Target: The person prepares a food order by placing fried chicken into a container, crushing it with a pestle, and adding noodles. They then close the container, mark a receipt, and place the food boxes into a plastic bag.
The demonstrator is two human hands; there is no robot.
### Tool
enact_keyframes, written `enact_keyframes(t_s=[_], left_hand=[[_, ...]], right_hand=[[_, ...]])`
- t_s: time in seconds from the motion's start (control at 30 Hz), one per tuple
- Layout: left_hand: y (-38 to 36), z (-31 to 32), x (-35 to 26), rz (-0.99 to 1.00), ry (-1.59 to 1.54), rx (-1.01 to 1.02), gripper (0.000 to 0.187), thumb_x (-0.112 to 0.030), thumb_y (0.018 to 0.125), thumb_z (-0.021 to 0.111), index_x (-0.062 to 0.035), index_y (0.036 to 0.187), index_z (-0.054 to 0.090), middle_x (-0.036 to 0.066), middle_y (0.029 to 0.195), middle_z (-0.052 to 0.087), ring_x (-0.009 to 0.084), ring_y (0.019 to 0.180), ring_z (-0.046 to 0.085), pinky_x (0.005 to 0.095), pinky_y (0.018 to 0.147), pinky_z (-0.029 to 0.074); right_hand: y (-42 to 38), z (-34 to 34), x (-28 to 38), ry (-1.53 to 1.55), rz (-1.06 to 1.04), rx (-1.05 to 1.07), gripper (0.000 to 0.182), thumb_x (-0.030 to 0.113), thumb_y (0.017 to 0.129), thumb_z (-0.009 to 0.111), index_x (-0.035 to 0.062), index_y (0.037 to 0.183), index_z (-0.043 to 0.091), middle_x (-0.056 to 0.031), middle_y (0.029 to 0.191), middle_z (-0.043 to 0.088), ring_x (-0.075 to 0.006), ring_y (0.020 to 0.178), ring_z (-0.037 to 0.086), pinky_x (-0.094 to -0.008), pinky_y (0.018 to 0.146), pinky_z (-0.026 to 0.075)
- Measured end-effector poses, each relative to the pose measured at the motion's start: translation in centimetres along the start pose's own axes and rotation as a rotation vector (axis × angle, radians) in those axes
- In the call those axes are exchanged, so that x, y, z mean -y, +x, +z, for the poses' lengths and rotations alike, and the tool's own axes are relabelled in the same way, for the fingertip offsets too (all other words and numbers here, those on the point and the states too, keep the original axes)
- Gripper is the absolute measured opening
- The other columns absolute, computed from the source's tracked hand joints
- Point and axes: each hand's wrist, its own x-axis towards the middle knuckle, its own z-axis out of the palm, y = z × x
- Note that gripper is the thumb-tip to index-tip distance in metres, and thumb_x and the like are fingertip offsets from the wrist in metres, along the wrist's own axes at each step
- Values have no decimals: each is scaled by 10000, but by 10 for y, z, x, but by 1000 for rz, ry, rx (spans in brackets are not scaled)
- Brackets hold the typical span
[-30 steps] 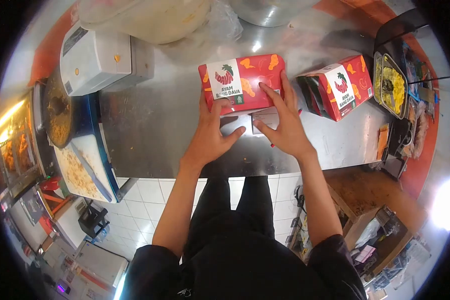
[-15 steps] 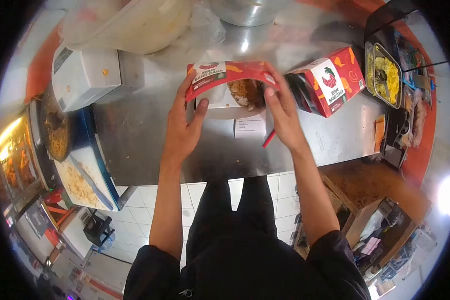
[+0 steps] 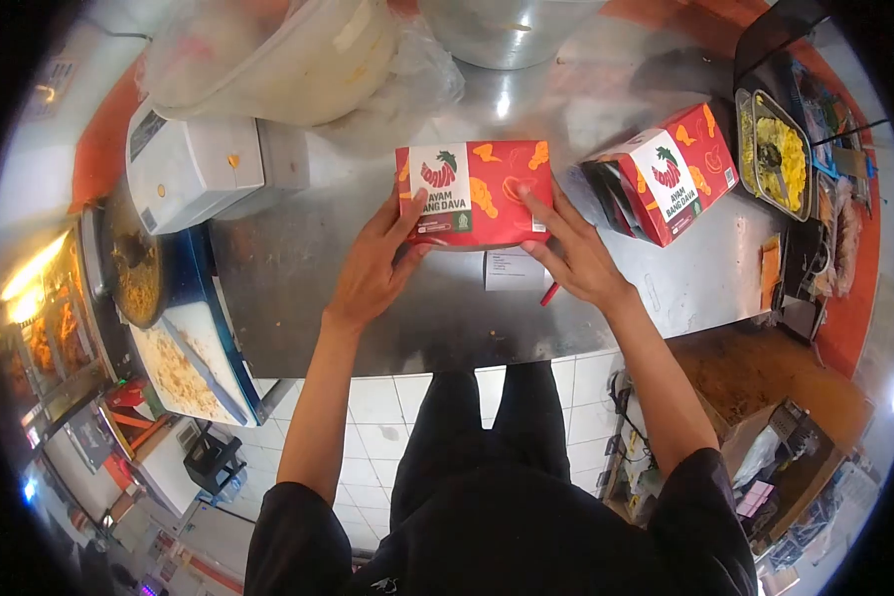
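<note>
A red and white cardboard food box (image 3: 477,194) printed "Ayam Bang Dava" sits in front of me on the steel counter, its lid closed over the contents. My left hand (image 3: 375,260) grips its left end, with the fingers along the side and front. On the right end, my right hand (image 3: 578,248) holds the box with fingers against the side and front. A printed paper slip (image 3: 513,269) lies just below the box, partly covered by it. Beside the slip, a small red stick-like item (image 3: 549,294) shows near my right hand.
Another such box (image 3: 670,174), with dark edges at its left, stands to the right. Beyond it is a tray of yellow food (image 3: 780,154). A white machine (image 3: 194,169) and large tub (image 3: 278,70) are at left. A knife (image 3: 204,372) lies on a cutting board (image 3: 169,343).
The box lid has come down over the fried-looking food that was visible inside. Both hands have shifted to the box's lower sides, and the view has moved slightly.
</note>
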Motion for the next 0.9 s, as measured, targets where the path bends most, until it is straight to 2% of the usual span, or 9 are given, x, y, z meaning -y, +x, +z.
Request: enact_keyframes(t_s=[0.27, 0.33, 0.47, 0.53, 0.67, 0.73, 0.8, 0.83, 0.9], left_hand=[[1, -1, -18, 132, 628, -100, 571, -252, 939, 622, -217, 1486, 461, 215, 1561, 334, 435, 1432, 313, 560, 1173, 232], [15, -6, -14, 331, 651, -91, 586, -262, 871, 698, -122, 1411, 517, 209, 1560, 327, 427, 1443, 299, 582, 1177, 214], [77, -15, -65, 370, 506, 119, 759, -295, 636, 863, -11, 1252, 521, 211, 1476, 394, 415, 1414, 330, 554, 1166, 252], [94, -5, -48, 261, 457, 240, 942, -300, 567, 891, -15, 1342, 437, 216, 1444, 417, 415, 1359, 380, 552, 1133, 281], [95, -2, -66, 162, 525, 233, 1069, -292, 505, 903, -14, 1380, 357, 229, 1432, 415, 421, 1342, 380, 556, 1129, 275], [99, 2, -73, 138, 533, 255, 1071, -281, 489, 909, -15, 1369, 361, 239, 1446, 398, 435, 1374, 347, 561, 1155, 250], [100, 6, -69, 140, 587, 219, 1059, -262, 481, 916, -17, 1354, 369, 241, 1471, 373, 444, 1393, 324, 565, 1168, 234], [100, 11, -67, 146, 611, 213, 1053, -252, 478, 920, -18, 1346, 373, 242, 1483, 360, 449, 1403, 313, 567, 1174, 226], [103, 12, -78, 168, 612, 197, 1060, -221, 478, 887, 18, 1364, 357, 253, 1423, 411, 462, 1338, 369, 538, 1128, 291]], right_hand=[[0, 12, -15, -283, -145, -112, 638, 228, 969, 600, 274, 1549, 338, -232, 1637, 64, -414, 1487, 212, -443, 1154, 339], [-1, 31, -33, -301, -137, -110, 611, 272, 995, 548, 195, 1556, 319, -271, 1597, 197, -437, 1448, 285, -456, 1170, 306], [-2, 33, -26, -155, -79, -74, 538, 223, 1015, 480, 162, 1533, 349, -270, 1615, 95, -421, 1451, 292, -432, 1184, 307], [-14, 36, -19, -190, -166, -273, 522, 210, 1008, 497, 74, 1499, 383, -260, 1602, 163, -396, 1413, 373, -427, 1172, 323], [-107, -95, 35, 367, 45, 178, 376, 206, 1014, 544, 13, 1336, 567, -210, 1326, 584, -318, 1158, 621, -384, 1042, 458], [-182, -174, 14, 756, 161, -44, 343, 222, 1018, 554, 11, 1284, 603, -132, 1132, 687, -235, 1018, 664, -362, 961, 502], [-256, -241, -65, 566, 272, -592, 285, 183, 984, 604, 24, 1219, 625, -93, 1104, 668, -174, 942, 627, -326, 870, 522], [-299, -269, -108, 447, 519, -879, 305, 203, 924, 680, 43, 1182, 648, -107, 1115, 652, -178, 1019, 610, -335, 897, 497], [-353, -333, -184, -275, 730, -1137, 391, 365, 949, 650, 82, 1219, 651, -117, 992, 537, -212, 892, 518, -323, 828, 452]])
